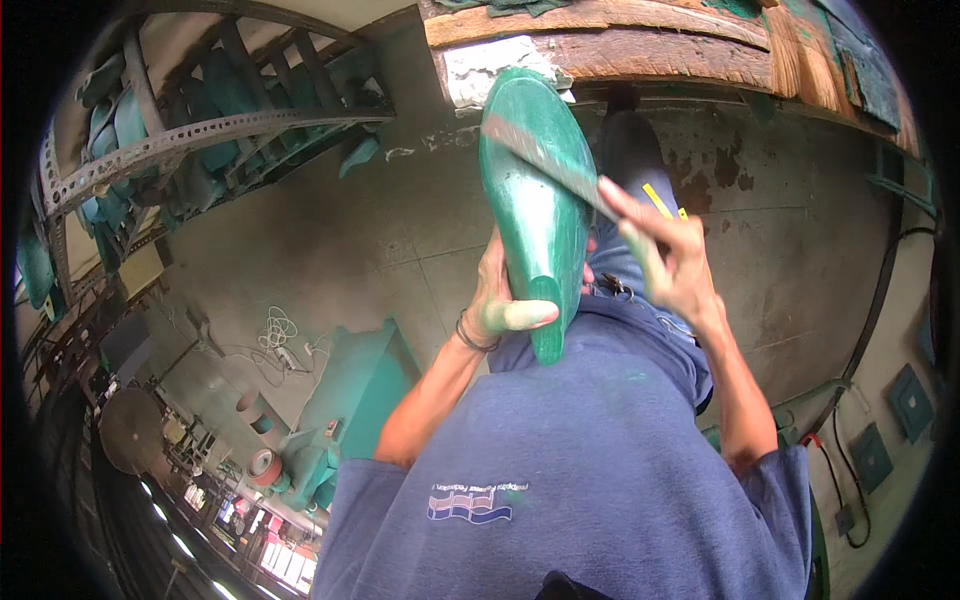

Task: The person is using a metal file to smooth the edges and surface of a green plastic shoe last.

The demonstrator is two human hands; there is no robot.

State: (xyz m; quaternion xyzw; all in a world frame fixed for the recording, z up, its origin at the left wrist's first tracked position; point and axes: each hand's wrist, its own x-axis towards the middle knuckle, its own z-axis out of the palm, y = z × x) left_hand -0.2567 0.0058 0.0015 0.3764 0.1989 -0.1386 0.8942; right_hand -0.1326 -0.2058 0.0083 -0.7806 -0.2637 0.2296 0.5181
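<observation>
A glossy green shoe last (538, 225) points away from me, its broad sole-like face turned up. My left hand (495, 300) is closed round its narrow near end, with the thumb lying across it. The far end of the last rests against white paper or cloth (490, 62) at the edge of the wooden bench. My right hand (672, 255) grips a long flat file (555, 168), blurred by motion, which lies slantwise across the wide part of the last. Green dust coats some fingers of my right hand.
The worn wooden bench (650, 55) spans the far side. On the left, a perforated metal rack (215, 130) carries several green shoe lasts. A green machine (350, 390) stands at the lower left, with a white cable (283, 335) on the floor. A black hose (880, 290) runs along the right wall.
</observation>
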